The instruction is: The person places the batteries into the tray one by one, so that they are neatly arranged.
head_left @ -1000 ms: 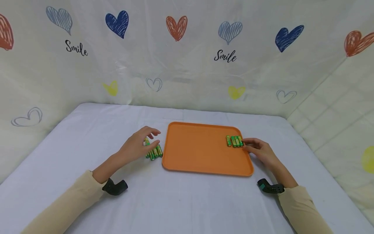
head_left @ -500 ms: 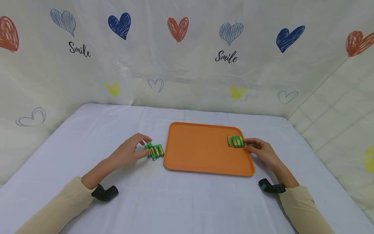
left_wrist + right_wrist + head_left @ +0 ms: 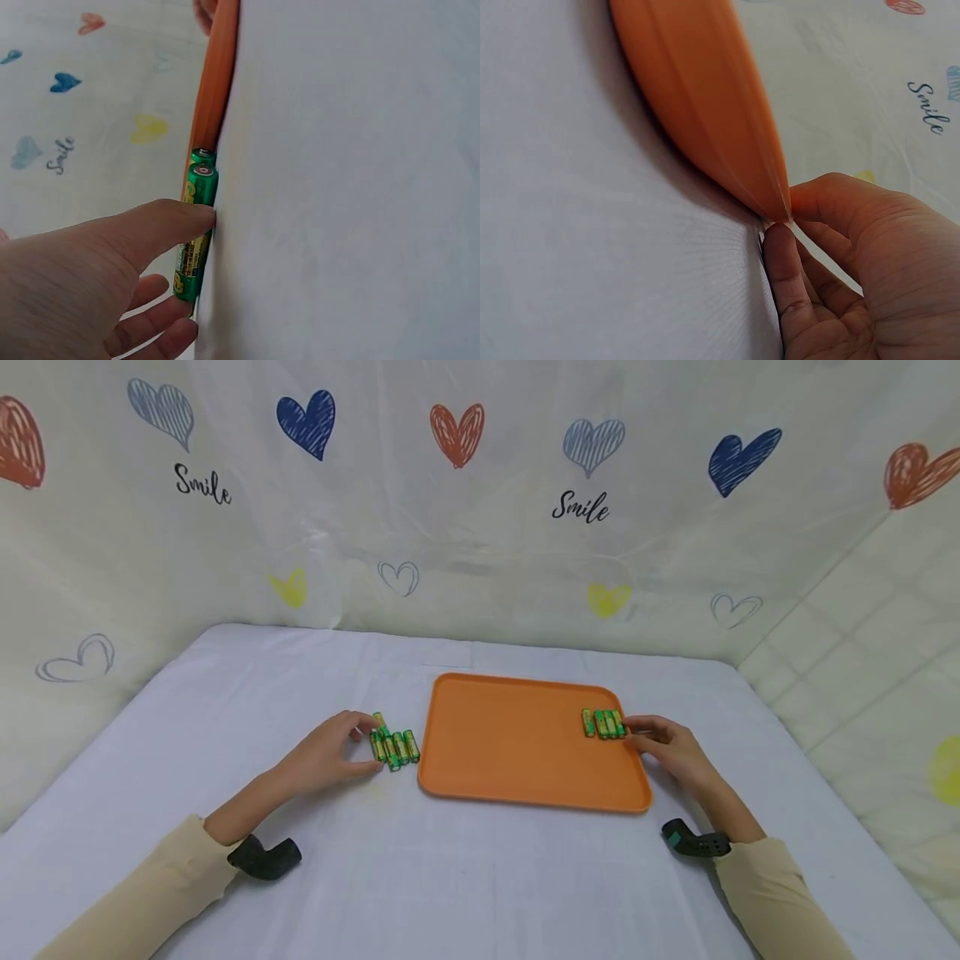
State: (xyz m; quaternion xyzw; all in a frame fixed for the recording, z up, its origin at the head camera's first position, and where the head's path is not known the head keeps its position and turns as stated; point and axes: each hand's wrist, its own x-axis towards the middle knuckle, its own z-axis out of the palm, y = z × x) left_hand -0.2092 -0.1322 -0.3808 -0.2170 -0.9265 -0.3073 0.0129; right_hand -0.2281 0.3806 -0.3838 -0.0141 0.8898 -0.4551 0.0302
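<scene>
A pile of green and yellow batteries (image 3: 401,748) lies on the white cloth, left of an orange tray (image 3: 495,743). My left hand (image 3: 322,756) is at the pile's left side, thumb and fingers spread about the leftmost battery (image 3: 377,745). In the left wrist view, the thumb crosses in front of a battery (image 3: 196,262), with other fingers behind and below; the index finger is hidden. My right hand (image 3: 675,752) pinches the tray's right edge between thumb and index finger, as the right wrist view shows. Several batteries (image 3: 602,724) lie side by side inside the tray near that edge.
A white cloth (image 3: 480,877) covers the table. Behind it hangs a pale backdrop (image 3: 495,543) with printed hearts and lettering. Black wrist devices sit on the left wrist (image 3: 264,857) and the right wrist (image 3: 695,839).
My left hand has come down and drawn back leftward from above the pile to its left side, uncovering more batteries. The right hand has stayed at the tray's edge.
</scene>
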